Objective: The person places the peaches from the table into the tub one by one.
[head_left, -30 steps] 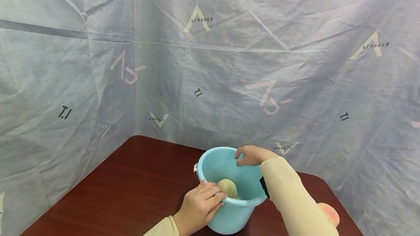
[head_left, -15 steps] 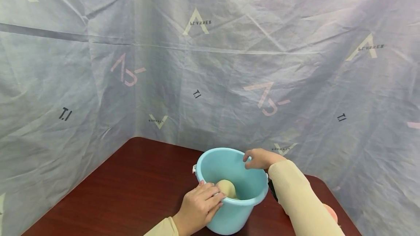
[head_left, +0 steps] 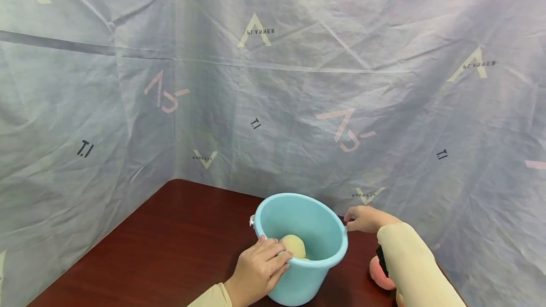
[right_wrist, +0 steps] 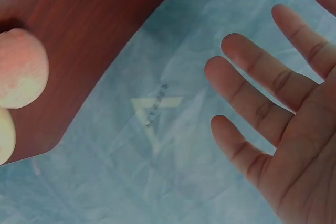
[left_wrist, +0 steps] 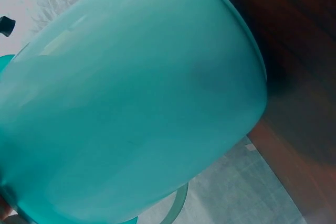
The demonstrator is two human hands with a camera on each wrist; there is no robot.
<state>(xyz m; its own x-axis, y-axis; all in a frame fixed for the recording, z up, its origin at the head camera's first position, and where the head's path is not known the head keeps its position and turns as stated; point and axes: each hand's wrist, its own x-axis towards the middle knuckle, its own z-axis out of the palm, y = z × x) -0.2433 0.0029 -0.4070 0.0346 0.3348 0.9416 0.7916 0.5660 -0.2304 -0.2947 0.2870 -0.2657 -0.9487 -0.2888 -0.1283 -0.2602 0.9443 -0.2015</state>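
A light blue bucket stands upright on the table, and its outer wall fills most of the left wrist view. My left hand grips the near-left rim, fingers over the edge and thumb outside. Inside the bucket lies a pale yellow round thing; a sliver of another pale one shows behind the rim. My right hand hovers just right of the bucket, its fingers spread and holding nothing. Below the right forearm lies a pinkish peach, with a yellowish round thing beside it, partly hidden by the sleeve.
The dark red wooden table reaches left and back from the bucket. A grey printed cloth hangs behind and to the left. A white handle mount juts from the bucket's left side.
My right hand has moved right and slightly down, from over the bucket's opening to beyond its right rim. More of the peach is uncovered. My left hand stays on the rim.
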